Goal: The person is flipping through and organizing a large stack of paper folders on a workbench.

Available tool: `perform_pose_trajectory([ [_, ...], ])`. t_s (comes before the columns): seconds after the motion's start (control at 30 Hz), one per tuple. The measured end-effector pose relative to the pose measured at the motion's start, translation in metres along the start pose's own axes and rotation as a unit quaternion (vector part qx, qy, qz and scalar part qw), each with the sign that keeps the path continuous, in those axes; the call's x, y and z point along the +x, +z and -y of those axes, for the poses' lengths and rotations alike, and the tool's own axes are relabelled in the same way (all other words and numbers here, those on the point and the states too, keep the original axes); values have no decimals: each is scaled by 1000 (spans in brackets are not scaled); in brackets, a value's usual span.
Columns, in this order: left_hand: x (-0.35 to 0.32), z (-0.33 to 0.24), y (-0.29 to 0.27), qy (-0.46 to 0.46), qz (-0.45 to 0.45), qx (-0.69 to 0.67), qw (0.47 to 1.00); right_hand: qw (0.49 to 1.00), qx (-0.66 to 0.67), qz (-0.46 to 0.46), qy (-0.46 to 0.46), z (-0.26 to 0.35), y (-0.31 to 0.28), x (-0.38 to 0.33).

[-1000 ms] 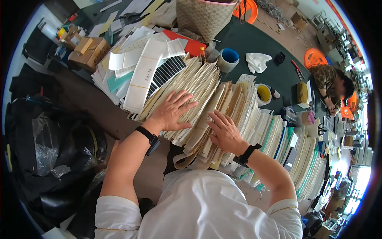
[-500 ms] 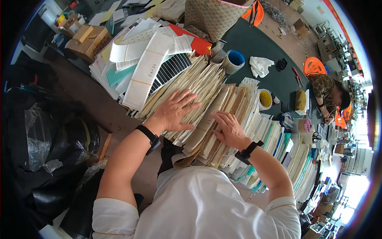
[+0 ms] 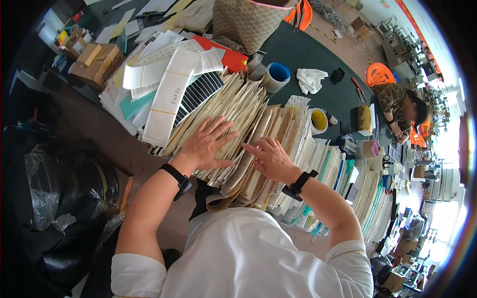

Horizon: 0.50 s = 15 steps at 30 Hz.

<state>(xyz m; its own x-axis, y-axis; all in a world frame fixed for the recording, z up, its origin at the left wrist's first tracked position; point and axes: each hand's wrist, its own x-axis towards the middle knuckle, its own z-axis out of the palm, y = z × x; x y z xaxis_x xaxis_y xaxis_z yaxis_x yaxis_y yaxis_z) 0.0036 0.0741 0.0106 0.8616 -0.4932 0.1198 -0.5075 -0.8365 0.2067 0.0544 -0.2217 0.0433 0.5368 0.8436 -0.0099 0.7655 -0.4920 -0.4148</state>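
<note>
My left hand (image 3: 204,147) lies open across the tops of a packed row of thin cream sheets (image 3: 244,93), its fingers spread. Just right of it, my right hand (image 3: 270,160) rests at a curved brown-and-cream sheet (image 3: 247,169). Its index finger stretches left toward the cream sheets, while the other fingers bend loosely; nothing is visibly held in it. Beyond it stand tan corrugated sheets (image 3: 285,130) and white sheets (image 3: 299,144), all on edge. A black band circles each wrist.
Loose white strips (image 3: 171,97) and papers cover the left of the dark green table (image 3: 318,54). A patterned bag (image 3: 246,22), a roll with a blue core (image 3: 278,74), crumpled white tissue (image 3: 311,79) and yellow tape (image 3: 318,120) lie beyond. Another person (image 3: 395,107) works at the right.
The whole view has shifted a little to the right. My right hand has moved slightly left, its index finger now straighter and nearer the cream sheets. My left hand stays spread on them.
</note>
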Motion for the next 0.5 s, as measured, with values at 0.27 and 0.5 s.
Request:
perform_pose_trajectory([
  [0.27, 2, -1, 0, 3, 12, 9, 1000, 996, 43, -76, -10, -8, 9, -17],
  [0.5, 2, -1, -7, -2, 29, 6, 1000, 996, 18, -86, -8, -9, 12, -20],
])
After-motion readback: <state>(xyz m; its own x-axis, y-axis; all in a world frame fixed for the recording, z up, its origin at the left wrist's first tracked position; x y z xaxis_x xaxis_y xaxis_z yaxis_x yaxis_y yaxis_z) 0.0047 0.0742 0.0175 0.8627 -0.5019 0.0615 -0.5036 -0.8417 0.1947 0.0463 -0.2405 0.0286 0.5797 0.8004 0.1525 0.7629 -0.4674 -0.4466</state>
